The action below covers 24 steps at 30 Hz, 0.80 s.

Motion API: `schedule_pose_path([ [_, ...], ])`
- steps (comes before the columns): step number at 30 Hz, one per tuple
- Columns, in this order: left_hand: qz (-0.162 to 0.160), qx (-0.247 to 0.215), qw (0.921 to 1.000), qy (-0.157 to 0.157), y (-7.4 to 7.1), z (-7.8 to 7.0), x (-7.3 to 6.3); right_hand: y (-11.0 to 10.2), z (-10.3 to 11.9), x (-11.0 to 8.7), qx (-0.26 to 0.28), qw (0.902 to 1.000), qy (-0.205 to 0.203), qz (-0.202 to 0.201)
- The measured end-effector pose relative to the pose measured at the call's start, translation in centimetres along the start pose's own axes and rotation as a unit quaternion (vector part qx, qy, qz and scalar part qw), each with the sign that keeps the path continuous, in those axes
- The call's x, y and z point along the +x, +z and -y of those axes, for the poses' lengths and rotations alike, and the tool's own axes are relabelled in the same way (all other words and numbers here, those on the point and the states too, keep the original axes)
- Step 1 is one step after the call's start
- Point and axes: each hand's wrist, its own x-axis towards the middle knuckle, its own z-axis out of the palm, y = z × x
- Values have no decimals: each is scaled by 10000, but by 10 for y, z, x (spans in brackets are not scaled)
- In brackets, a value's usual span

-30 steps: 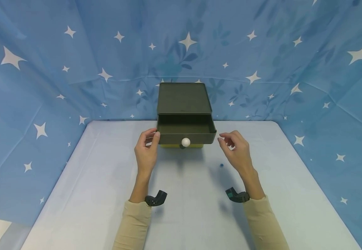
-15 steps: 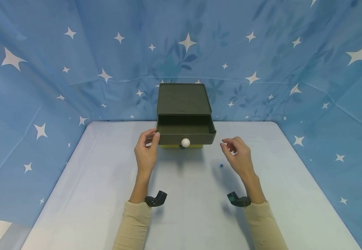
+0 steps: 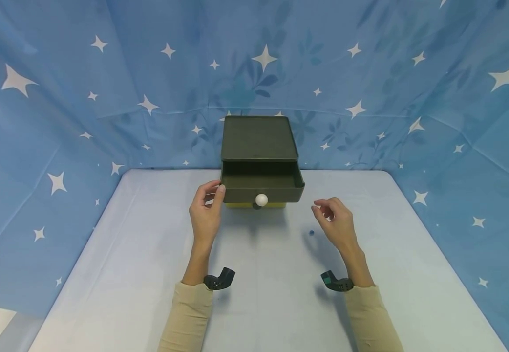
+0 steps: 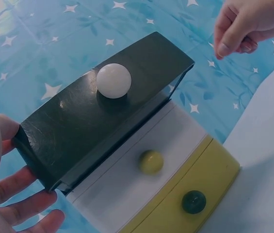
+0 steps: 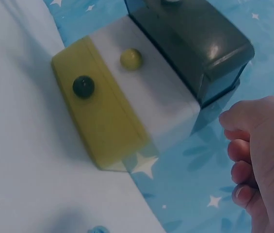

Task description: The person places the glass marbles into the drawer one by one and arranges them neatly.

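A small drawer cabinet has its dark green top drawer [image 3: 261, 194] pulled out, with a round white knob [image 4: 114, 80] on the front. My left hand [image 3: 205, 215] grips the drawer's left front corner, thumb at the front edge and fingers along the side and below. Beneath it are a white drawer [image 4: 127, 170] with a yellow knob [image 4: 151, 162] and a yellow drawer [image 5: 98, 104] with a dark green knob [image 5: 83, 87], both pushed in. My right hand [image 3: 338, 222] hovers right of the cabinet, apart from it, fingers loosely curled and nothing visible in them.
A small blue object [image 3: 311, 232] lies on the white table [image 3: 149, 254], left of the right hand. Behind the cabinet hangs a blue cloth [image 3: 171, 78] with white stars, which also runs along both sides.
My right hand has drawn back a little, down and to the right, away from the drawer. The left hand and the pulled-out drawer have stayed in place.
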Motion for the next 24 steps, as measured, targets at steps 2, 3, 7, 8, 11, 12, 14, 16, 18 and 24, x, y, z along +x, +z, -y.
schedule_pose_path([
  [2, 2, 19, 10000, 19, 0, 0, 0, 1, -3, -1, 21, 10000, 68, 65],
  [3, 4, 23, 10000, 25, 0, 0, 0, 2, -5, -2, 22, 9999, 91, 97],
  [7, 30, -4, 10000, 37, 0, 0, 0, 3, -9, -4, 28, 9996, 159, 235],
  [8, 33, -8, 10000, 36, 0, 0, 0, 3, -10, -5, 20, 9995, 175, 267],
  [11, 28, -37, 10000, 23, -1, 1, 0, 4, -12, -6, -10, 9991, 234, 360],
  [12, 22, -44, 10000, 16, -1, 1, 0, 4, -13, -6, -30, 9990, 246, 385],
  [14, 14, -38, 10000, 14, -1, 1, 0, 4, -15, -7, -67, 9987, 251, 430],
  [16, 15, -30, 10000, 16, -1, 0, 0, 5, -18, -8, -69, 9983, 283, 495],
  [18, 17, -28, 10000, 25, -1, 0, 0, 5, -20, -9, -44, 9977, 324, 586],
  [24, 33, -35, 10000, -4, -1, -2, 0, 7, -29, -15, 29, 9955, 461, 825],
])
